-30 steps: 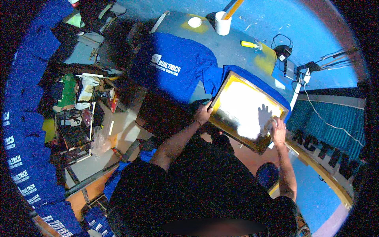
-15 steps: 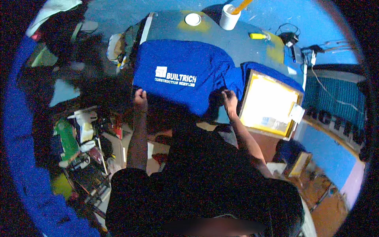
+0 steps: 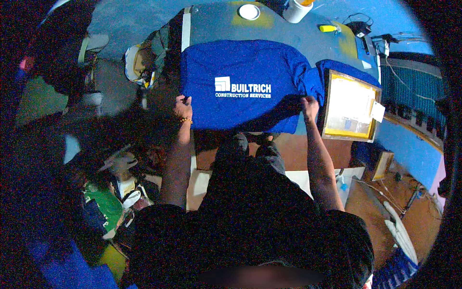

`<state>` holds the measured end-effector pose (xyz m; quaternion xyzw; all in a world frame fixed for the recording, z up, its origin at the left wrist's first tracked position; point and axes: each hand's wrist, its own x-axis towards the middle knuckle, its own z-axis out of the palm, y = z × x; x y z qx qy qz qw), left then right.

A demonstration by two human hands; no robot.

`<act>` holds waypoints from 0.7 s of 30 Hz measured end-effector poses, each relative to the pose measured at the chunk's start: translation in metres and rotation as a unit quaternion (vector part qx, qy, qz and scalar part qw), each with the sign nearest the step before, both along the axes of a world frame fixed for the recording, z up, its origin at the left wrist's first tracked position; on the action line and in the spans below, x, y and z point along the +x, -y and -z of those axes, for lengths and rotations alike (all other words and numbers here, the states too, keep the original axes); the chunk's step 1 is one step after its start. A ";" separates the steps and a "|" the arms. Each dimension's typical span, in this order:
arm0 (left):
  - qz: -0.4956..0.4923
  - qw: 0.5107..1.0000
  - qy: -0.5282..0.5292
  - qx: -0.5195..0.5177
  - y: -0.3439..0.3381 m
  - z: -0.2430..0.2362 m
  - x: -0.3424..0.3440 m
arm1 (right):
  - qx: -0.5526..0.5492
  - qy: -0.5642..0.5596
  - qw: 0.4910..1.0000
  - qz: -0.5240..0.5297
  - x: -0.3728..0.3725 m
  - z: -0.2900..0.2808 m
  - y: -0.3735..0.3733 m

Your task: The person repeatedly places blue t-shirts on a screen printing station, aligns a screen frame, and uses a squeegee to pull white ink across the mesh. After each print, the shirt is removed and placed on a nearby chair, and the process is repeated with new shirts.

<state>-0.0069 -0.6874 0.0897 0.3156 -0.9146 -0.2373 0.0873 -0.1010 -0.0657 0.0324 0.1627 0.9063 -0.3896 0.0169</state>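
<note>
A blue shirt (image 3: 245,62) lies spread over the grey table with a white logo and lettering printed on it. At its left edge, my left hand (image 3: 184,108) is closed with the fingertips pinching the fabric. On the right side my right hand (image 3: 310,107) is also closed on the cloth, below some bunched folds. Dark shadow covers part of the shirt's near right area. Just right of my right hand a framed printing screen (image 3: 350,107) rests on more blue cloth, its wooden frame edged in yellow.
The grey table (image 3: 211,24) carries a white round lid (image 3: 249,12), a white tub (image 3: 297,10) and a yellow-handled tool (image 3: 328,29). Black cables (image 3: 360,28) lie at the far right. Cluttered items, including a green piece (image 3: 103,204), sit at the lower left. A bag (image 3: 138,66) stands beyond the table's left edge.
My hands are farther apart, with the right one moved rightward. The shirt is drawn flatter and wider, and its near edge is straighter. The whole view has shifted.
</note>
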 end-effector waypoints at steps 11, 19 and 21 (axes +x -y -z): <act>-0.056 0.997 -0.031 0.033 0.023 0.037 0.008 | -0.242 -0.019 0.958 0.150 0.007 -0.037 0.006; -0.036 0.995 -0.062 0.073 0.035 0.032 0.003 | -0.278 0.048 0.954 0.106 0.005 -0.051 0.019; -0.047 0.992 -0.070 0.095 0.036 0.023 0.002 | -0.271 0.061 0.958 0.070 0.005 -0.068 0.029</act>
